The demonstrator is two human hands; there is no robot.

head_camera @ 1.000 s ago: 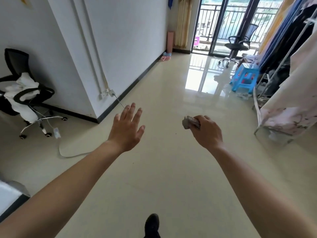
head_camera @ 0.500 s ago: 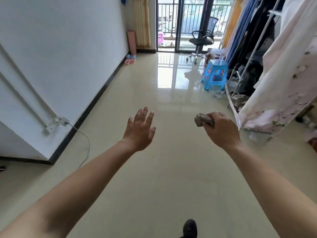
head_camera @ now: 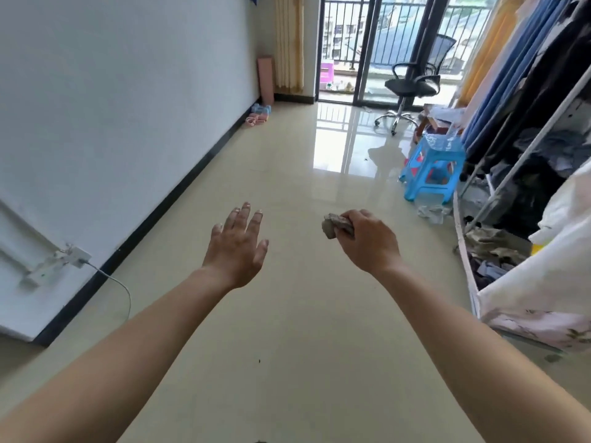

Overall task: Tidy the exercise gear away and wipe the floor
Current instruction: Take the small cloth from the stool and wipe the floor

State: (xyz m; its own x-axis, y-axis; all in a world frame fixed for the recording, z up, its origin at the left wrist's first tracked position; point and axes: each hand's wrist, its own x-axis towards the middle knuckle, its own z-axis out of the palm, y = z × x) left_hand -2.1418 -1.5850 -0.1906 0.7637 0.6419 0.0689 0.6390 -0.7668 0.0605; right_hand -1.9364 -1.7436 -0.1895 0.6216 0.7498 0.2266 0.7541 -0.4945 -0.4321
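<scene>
My right hand (head_camera: 367,243) is closed around a crumpled grey rag (head_camera: 334,226), held out in front of me above the beige tiled floor (head_camera: 287,330). My left hand (head_camera: 238,247) is stretched forward beside it, empty, with the fingers spread. Far down the room a rolled pink mat (head_camera: 266,79) stands upright against the wall by the curtain. Small pink and blue gear (head_camera: 258,115) lies on the floor below it, too small to make out.
A white wall with a black skirting runs along the left, with a socket and cable (head_camera: 73,255). A blue plastic stool (head_camera: 431,169), a black office chair (head_camera: 414,87) and a loaded clothes rack (head_camera: 537,161) line the right side. A balcony door is ahead.
The view has swung right and moved forward along the room; the left-hand office chair left the view. Both hands keep their pose, the rag still in my right hand.
</scene>
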